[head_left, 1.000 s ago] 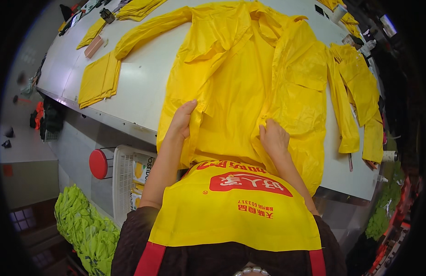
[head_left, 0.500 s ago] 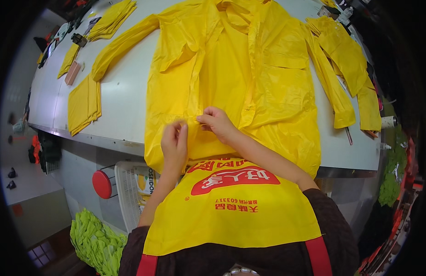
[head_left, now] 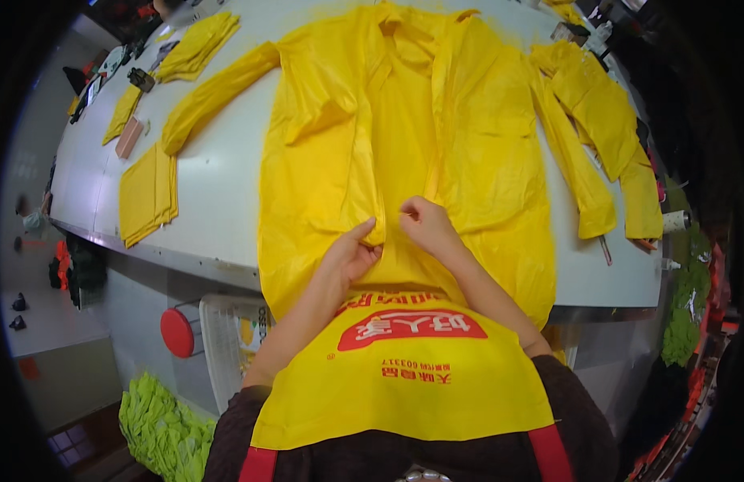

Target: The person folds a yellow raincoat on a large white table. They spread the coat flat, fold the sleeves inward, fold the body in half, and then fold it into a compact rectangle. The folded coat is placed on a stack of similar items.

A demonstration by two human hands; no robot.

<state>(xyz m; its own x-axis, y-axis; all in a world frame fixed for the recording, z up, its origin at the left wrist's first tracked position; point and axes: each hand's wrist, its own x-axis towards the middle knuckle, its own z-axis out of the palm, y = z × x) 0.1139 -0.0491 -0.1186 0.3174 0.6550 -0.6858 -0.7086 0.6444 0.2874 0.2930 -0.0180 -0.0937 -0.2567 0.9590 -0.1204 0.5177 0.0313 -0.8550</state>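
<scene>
A thin yellow jacket (head_left: 492,169) lies spread on the table with its front open and its sleeves out to the sides. Near its lower hem, my left hand (head_left: 352,255) grips the bottom of the left front edge between thumb and fingers. Just to the right, my right hand (head_left: 431,228) hovers over the open front with thumb and fingertips pinched together. Whatever those fingertips hold, if anything, is too small to make out. The jacket's hem drapes over the near table edge, against my yellow apron (head_left: 404,402).
Folded yellow pieces (head_left: 147,197) lie on the table (head_left: 219,185) at left, beside a pinkish block (head_left: 128,137). More yellow garments (head_left: 597,104) are heaped at right. Below left stand a red round stool (head_left: 177,332), a white basket (head_left: 219,345) and a bright green pile (head_left: 163,426).
Both hands have shifted to the right, the left also from above the cloth onto its edge. The jacket's left front edge has been drawn toward the middle, narrowing the opening.
</scene>
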